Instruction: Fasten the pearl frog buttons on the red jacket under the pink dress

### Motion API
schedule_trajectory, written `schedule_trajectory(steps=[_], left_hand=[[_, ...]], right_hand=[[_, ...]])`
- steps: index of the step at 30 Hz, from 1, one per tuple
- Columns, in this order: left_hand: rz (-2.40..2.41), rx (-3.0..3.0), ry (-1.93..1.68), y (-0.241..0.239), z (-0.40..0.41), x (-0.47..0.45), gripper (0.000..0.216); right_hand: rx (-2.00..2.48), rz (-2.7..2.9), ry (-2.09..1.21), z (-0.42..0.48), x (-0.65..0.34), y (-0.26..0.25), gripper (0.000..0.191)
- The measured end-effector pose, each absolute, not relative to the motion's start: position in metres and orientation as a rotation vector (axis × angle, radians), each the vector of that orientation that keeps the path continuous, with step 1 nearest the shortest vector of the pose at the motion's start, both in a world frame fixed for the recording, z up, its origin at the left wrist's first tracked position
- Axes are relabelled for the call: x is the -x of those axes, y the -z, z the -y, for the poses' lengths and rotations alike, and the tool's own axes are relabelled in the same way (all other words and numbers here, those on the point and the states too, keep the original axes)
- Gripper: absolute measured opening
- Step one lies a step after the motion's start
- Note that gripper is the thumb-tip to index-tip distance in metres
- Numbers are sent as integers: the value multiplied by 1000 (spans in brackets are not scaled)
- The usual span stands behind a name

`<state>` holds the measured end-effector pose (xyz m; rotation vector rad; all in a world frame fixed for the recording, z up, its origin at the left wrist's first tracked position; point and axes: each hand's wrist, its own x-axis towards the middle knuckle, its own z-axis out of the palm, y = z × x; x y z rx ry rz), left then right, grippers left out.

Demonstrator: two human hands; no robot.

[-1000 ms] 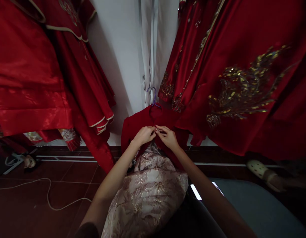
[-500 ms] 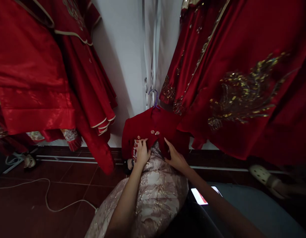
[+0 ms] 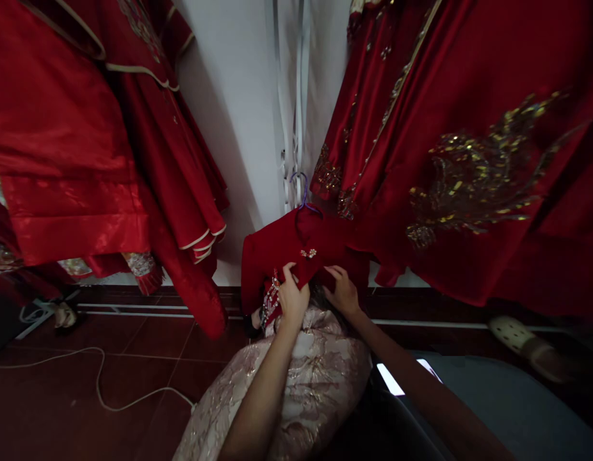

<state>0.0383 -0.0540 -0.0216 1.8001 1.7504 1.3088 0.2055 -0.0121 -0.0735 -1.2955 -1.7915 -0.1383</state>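
Note:
A dark red jacket (image 3: 277, 240) hangs in front of me on a purple hanger (image 3: 305, 192). Small pearl-like flower fasteners (image 3: 308, 253) sit at the middle of its front. My left hand (image 3: 294, 299) pinches the jacket's front, beside a beaded tassel ornament (image 3: 271, 299). With bent fingers, my right hand (image 3: 343, 292) grips the jacket's front edge on the other side, just below the fasteners. Part of each hand's fingertips is hidden by the cloth. Below both wrists spreads a pale pink brocade skirt (image 3: 320, 352) with a gold sheen.
Red garments (image 3: 80, 192) hang at left, and a red gown with gold sequins (image 3: 474, 179) hangs at right. A white cable (image 3: 102, 390) crosses the tiled floor. A lit phone (image 3: 390, 379) lies on a grey surface (image 3: 498, 403). A person's foot in a clog (image 3: 512, 334) is at right.
Both hands have shifted on the jacket front, the left up and rightward, the right slightly upward. The jacket's front edge is drawn differently between them. The view has moved slightly.

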Motion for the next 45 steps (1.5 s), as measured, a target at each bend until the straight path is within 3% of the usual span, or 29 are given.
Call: schedule_trajectory(steps=[5, 6, 10, 13, 16, 21, 24, 29, 34, 38, 45], left_hand=[[-1646, -1798, -1078, 52, 43, -62, 78], [-1561, -1754, -1099, 53, 39, -63, 76], [-1035, -1377, -1288, 43, 33, -56, 37], [-876, -1097, -1302, 42, 40, -43, 44], [-939, -1102, -1272, 48, 47, -28, 44], [-1404, -1377, -1522, 52, 41, -11, 33], [-1561, -1411, -1589, 48, 33, -9, 32], [-1317, -1142, -1656, 50, 28, -2, 33], [-1066, -992, -1613, 59, 32, 8, 35], [-1006, -1011, -1612, 61, 33, 8, 34], [-1324, -1185, -1730, 58, 23, 13, 22]], right_hand=[[1237, 1473, -183, 31, -222, 42, 33], [1225, 1479, -224, 34, -224, 35, 31], [1213, 1658, -295, 49, -217, 21, 36], [1221, 1879, -374, 57, -204, 24, 57], [1201, 2007, -445, 57, -193, 36, 72], [1129, 2054, -519, 36, -186, 55, 77], [1235, 1898, -473, 22, -177, 54, 63], [1244, 1687, -516, 18, -146, 41, 31], [1198, 1612, -620, 19, -113, 49, 41], [1149, 1579, -676, 17, -105, 53, 35], [1177, 1579, -728, 18, -118, 41, 34]])
